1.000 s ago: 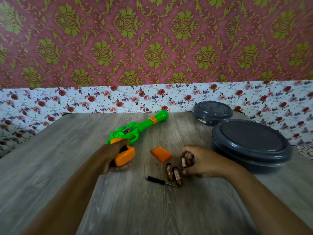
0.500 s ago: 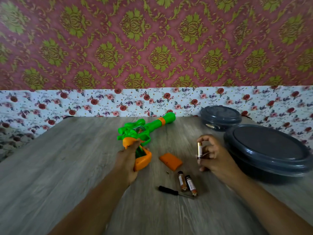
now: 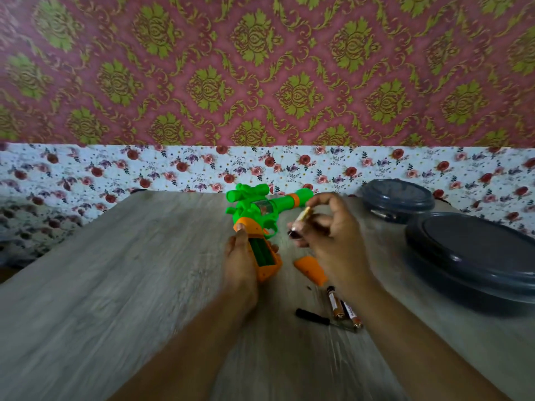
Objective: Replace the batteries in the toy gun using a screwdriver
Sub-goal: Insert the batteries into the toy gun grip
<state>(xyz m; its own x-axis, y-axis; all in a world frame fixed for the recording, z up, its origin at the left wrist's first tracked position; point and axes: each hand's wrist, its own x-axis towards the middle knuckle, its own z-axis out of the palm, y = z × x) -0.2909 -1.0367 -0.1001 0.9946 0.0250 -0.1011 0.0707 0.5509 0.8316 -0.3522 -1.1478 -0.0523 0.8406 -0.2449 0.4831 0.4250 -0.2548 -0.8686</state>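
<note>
Blur is softening the right hand and the AA battery it is pinching, so the battery's label and the exact fingertip contact are hard to make out; the battery is showing as a pale, tilted streak with a brassy end at its upper tip. The right hand is curling round that battery, thumb and forefinger closing on it, just at 3 o'clock of the toy gun. The right forearm is covering part of the orange battery cover lying on the table, and is hiding the far ends of two more AA batteries lying side by side at 5 o'clock of the gun. The small black-handled screwdriver is lying just at 9 o'clock of those batteries, its thin shaft running under or against them; which, cannot be told. The left hand is gripping the gun's orange handle, thumb lying up along its left side, fingers wrapping behind and mostly out of sight. The handle's battery compartment is facing up and open, its green interior showing. The green barrel is pointing toward 2 o'clock. Two dark grey lidded containers are sitting at the table's 3 o'clock side: the large container is cut off by the frame edge, and the small container is standing behind it.
</note>
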